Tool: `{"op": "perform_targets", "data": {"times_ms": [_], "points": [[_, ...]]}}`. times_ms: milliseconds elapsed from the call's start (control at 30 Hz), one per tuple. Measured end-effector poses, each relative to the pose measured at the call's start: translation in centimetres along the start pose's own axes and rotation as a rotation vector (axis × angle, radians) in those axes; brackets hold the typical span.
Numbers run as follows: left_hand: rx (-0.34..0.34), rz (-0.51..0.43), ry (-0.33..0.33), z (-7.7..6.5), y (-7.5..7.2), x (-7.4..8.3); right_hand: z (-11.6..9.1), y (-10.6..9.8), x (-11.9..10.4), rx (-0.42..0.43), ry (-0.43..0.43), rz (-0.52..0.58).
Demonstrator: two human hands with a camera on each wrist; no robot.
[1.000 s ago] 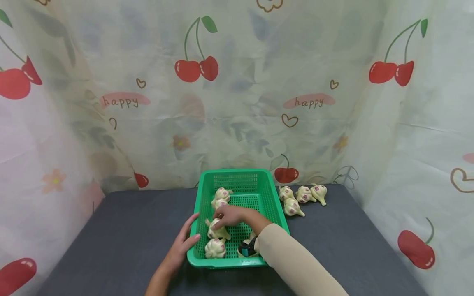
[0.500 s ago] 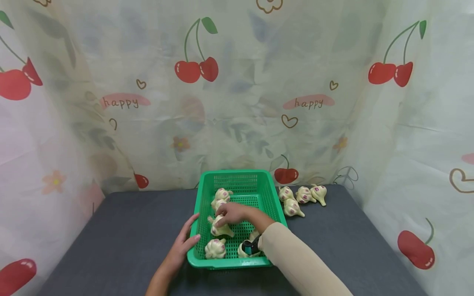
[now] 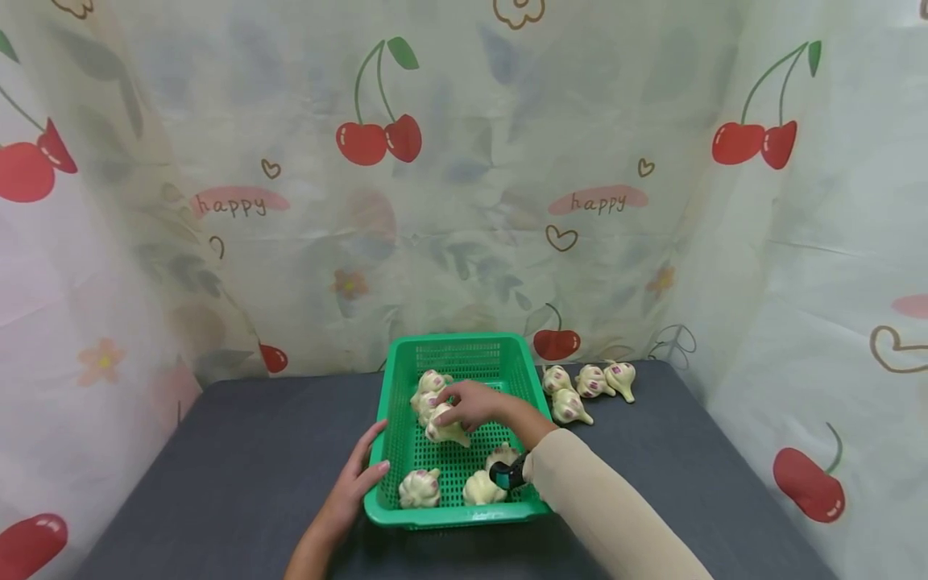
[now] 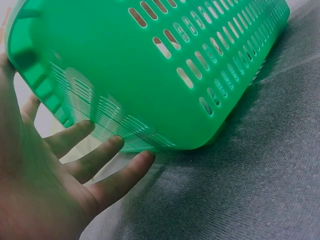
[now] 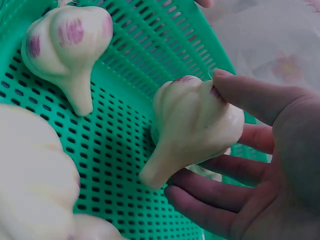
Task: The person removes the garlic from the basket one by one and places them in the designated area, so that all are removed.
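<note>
A green plastic basket (image 3: 491, 515) with slotted walls stands on the table. My right hand (image 3: 474, 404) is inside it, pinching a garlic bulb (image 3: 445, 428) between thumb and fingers; in the right wrist view that garlic bulb (image 5: 195, 120) has its stem tilted down toward the perforated floor. Right behind it, more garlic bulbs (image 3: 435, 381) sit along the left wall. One garlic bulb (image 3: 419, 489) lies in the near left corner and another (image 3: 484, 488) at near right, beside my wrist. My left hand (image 3: 355, 479) rests at the basket's left rim, its fingers (image 4: 107, 152) spread straight against the outside wall.
Several garlic bulbs (image 3: 569, 407) lie grouped on the dark table (image 3: 275, 459), right of the basket's far end. A cherry-print curtain (image 3: 464, 201) hangs behind the table and along both sides. A dark band (image 3: 511, 474) circles my right wrist.
My right hand has carried the pinched garlic bulb away from the near left bulb, toward the far end and slightly right. The left hand stays at the rim.
</note>
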State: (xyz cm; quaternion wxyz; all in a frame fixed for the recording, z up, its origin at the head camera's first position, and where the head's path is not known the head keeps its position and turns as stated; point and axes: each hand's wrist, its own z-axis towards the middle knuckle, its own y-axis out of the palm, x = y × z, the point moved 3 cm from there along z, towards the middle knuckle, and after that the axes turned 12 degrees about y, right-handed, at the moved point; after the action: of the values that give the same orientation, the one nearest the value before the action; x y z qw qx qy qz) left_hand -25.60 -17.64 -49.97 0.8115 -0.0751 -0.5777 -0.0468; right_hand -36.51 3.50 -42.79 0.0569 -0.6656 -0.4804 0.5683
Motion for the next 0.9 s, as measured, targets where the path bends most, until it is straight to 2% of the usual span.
{"op": "perform_targets", "data": {"times_ms": [133,367,533,900], "points": [[0.0,0.003,-0.01,0.0,0.0,0.1,-0.6,-0.9,0.3,0.006,0.011,0.067],[-0.009,-0.002,0.003,0.0,0.0,0.1,-0.8,-2.1,1.2,0.041,0.003,0.109],[-0.014,-0.013,0.005,-0.1,0.0,0.1,-0.9,-3.1,1.6,0.05,0.002,0.199],[-0.014,-0.011,0.005,-0.1,0.0,0.1,-1.9,-5.5,2.3,0.159,-0.054,0.268]]}}
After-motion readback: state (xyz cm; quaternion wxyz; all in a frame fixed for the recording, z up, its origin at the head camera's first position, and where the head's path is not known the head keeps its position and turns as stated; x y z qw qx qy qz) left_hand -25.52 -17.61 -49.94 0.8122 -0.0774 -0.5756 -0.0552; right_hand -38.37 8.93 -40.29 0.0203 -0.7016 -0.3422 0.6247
